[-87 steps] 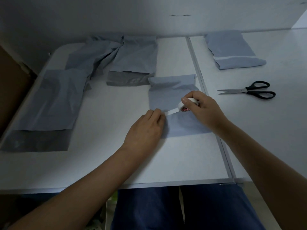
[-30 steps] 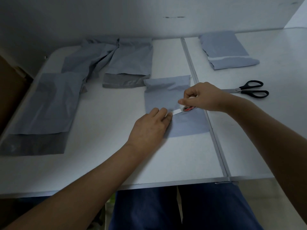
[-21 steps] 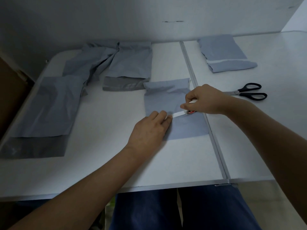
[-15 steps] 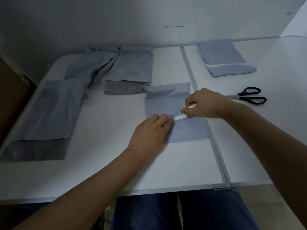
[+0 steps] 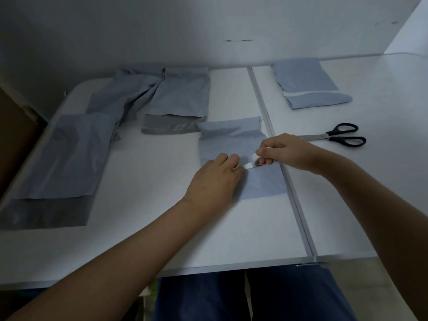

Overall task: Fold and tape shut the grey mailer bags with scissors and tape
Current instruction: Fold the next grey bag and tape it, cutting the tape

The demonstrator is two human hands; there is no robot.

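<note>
Tape roll (image 5: 260, 161) half hidden in right hand (image 5: 286, 151) grip, left hand (image 5: 214, 181) flat, covering tape end on mailer bag (image 5: 234, 144).

A small packing station is suggested, set up at plain white tables (image 5: 139, 228) butted together along a metal seam (image 5: 291, 195) against a bare white wall (image 5: 162, 31). Grey mailer bags (image 5: 176, 100) are laid out flat in a row, one taped bag (image 5: 310, 89) is set aside, and scissors (image 5: 335, 136) are kept nearby. No shelving or signage is seen.
</note>
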